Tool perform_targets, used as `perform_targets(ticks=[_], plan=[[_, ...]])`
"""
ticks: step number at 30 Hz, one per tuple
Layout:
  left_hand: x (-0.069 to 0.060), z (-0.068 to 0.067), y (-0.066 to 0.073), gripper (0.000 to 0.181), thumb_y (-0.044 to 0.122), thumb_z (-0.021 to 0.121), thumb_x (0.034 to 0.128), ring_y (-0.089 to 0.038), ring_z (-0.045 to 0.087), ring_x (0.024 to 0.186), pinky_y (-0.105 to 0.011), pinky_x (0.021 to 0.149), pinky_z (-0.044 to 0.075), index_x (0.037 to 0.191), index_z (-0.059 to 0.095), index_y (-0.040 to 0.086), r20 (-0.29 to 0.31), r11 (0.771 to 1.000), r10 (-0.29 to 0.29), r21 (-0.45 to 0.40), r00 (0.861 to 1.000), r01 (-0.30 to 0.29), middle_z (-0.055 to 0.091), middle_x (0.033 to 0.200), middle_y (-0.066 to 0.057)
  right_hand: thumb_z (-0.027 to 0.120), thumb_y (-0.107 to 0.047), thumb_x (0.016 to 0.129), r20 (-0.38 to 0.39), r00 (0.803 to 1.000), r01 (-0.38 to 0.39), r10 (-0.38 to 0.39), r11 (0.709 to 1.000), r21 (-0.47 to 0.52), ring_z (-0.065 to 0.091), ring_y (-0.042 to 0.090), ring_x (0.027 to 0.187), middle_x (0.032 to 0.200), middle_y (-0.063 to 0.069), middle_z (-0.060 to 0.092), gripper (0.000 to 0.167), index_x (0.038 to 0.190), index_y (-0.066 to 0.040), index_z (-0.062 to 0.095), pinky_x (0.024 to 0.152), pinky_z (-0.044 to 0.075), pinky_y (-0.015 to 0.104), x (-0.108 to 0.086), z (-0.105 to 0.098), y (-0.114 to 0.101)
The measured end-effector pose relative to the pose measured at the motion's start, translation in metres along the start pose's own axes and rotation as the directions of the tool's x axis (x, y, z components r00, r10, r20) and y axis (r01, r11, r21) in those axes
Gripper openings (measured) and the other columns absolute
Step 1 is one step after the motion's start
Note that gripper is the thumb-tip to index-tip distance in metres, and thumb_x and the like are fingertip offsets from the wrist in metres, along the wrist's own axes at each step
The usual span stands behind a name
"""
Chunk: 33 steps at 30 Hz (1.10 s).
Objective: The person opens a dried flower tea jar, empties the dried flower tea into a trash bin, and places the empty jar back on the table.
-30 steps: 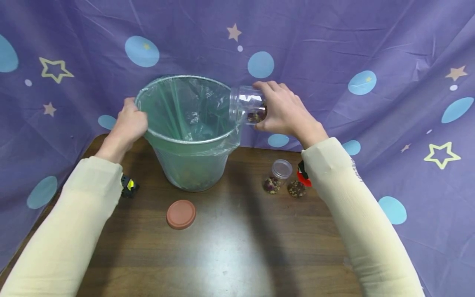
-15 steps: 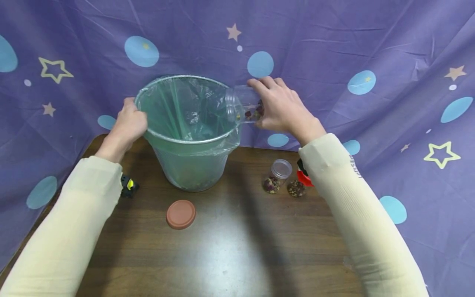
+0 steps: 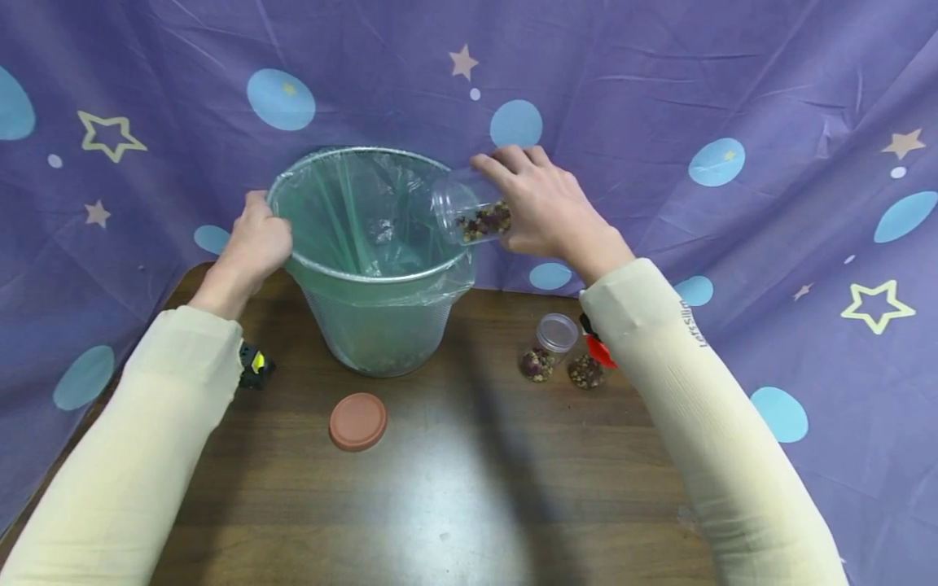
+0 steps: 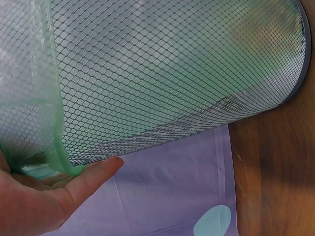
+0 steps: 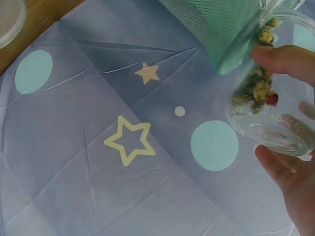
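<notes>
A mesh bin (image 3: 374,334) lined with a green translucent bag (image 3: 322,220) stands at the table's back left. My left hand (image 3: 258,236) grips its left rim; the left wrist view shows that hand (image 4: 54,196) against bag and mesh (image 4: 147,73). Above the bin's right rim, my right hand (image 3: 553,203) holds a clear jar (image 3: 454,203) on its side, mouth over the opening. Dried flowers (image 3: 484,221) lie along the jar's lower side, and in the right wrist view yellowish blossoms (image 5: 261,91) reach toward its mouth. The hand's (image 5: 295,187) fingers wrap round the jar.
An orange-pink lid (image 3: 357,422) lies on the wooden table (image 3: 440,505) before the bin. Two clear jars with dried flowers (image 3: 538,365) (image 3: 586,372) stand at the right beside my sleeve. A purple curtain (image 3: 623,98) hangs behind.
My right hand has moved left, bringing the jar's mouth further over the bin. The flowers inside have spread toward the mouth. My left hand stays at the rim.
</notes>
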State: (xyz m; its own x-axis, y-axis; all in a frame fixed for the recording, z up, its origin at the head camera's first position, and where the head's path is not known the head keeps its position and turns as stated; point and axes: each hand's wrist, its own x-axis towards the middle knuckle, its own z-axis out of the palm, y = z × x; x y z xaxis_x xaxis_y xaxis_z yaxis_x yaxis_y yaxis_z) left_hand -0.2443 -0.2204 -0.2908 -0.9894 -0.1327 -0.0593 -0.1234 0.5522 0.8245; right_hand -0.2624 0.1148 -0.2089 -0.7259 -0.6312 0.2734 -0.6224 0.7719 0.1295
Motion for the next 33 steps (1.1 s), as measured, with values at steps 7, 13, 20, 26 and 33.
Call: perform_targets(ticks=[7, 13, 20, 26, 33], plan=[[0.001, 0.0, -0.001, 0.063, 0.017, 0.023, 0.0976, -0.042, 0.022, 0.144, -0.057, 0.119, 0.023, 0.154, 0.003, -0.003, -0.015, 1.0, 0.009, 0.006, 1.0, -0.009, 0.024, 0.155, -0.033, 0.07, -0.002, 0.067, -0.008, 1.0, 0.03, -0.03, 0.999, -0.017, 0.043, 0.037, 0.133, 0.147, 0.01, 0.045, 0.088, 0.149, -0.018, 0.041, 0.085, 0.054, 0.058, 0.002, 0.002, -0.003], [0.0, 0.0, 0.0, 0.063, 0.017, 0.023, 0.0978, -0.042, 0.023, 0.144, -0.057, 0.119, 0.022, 0.154, 0.002, -0.003, -0.012, 1.0, 0.009, 0.004, 1.0, -0.009, 0.025, 0.154, -0.033, 0.067, 0.002, 0.069, -0.032, 0.998, 0.06, -0.061, 0.998, -0.028, 0.042, 0.037, 0.134, 0.146, 0.012, 0.044, 0.085, 0.148, -0.019, 0.043, 0.086, 0.055, 0.055, 0.002, 0.004, -0.006], [0.0, 0.001, 0.0, 0.064, 0.018, 0.022, 0.0982, -0.042, 0.022, 0.145, -0.057, 0.119, 0.022, 0.155, 0.002, -0.001, -0.012, 1.0, 0.002, 0.004, 1.0, -0.002, 0.024, 0.156, -0.032, 0.063, 0.007, 0.071, -0.039, 0.996, 0.079, -0.081, 0.996, -0.044, 0.042, 0.036, 0.133, 0.147, 0.011, 0.044, 0.084, 0.147, -0.021, 0.044, 0.083, 0.056, 0.054, 0.005, 0.004, -0.01], [0.0, 0.0, 0.0, 0.063, 0.018, 0.022, 0.0986, -0.043, 0.021, 0.146, -0.058, 0.12, 0.021, 0.155, 0.001, -0.001, -0.006, 1.0, -0.005, 0.016, 1.0, 0.005, 0.023, 0.156, -0.033, 0.063, 0.008, 0.071, -0.032, 0.995, 0.094, -0.096, 0.993, -0.065, 0.041, 0.036, 0.133, 0.148, 0.011, 0.042, 0.085, 0.148, -0.021, 0.043, 0.081, 0.056, 0.052, 0.006, 0.005, -0.014], [0.0, 0.0, 0.0, 0.063, 0.019, 0.021, 0.0984, -0.043, 0.021, 0.146, -0.058, 0.119, 0.022, 0.155, 0.002, 0.0, -0.007, 1.0, -0.004, 0.01, 1.0, 0.004, 0.022, 0.157, -0.032, 0.063, 0.009, 0.071, -0.038, 0.989, 0.139, -0.144, 0.984, -0.113, 0.039, 0.039, 0.136, 0.149, 0.014, 0.042, 0.086, 0.149, -0.02, 0.043, 0.096, 0.052, 0.051, 0.008, 0.005, -0.017]])
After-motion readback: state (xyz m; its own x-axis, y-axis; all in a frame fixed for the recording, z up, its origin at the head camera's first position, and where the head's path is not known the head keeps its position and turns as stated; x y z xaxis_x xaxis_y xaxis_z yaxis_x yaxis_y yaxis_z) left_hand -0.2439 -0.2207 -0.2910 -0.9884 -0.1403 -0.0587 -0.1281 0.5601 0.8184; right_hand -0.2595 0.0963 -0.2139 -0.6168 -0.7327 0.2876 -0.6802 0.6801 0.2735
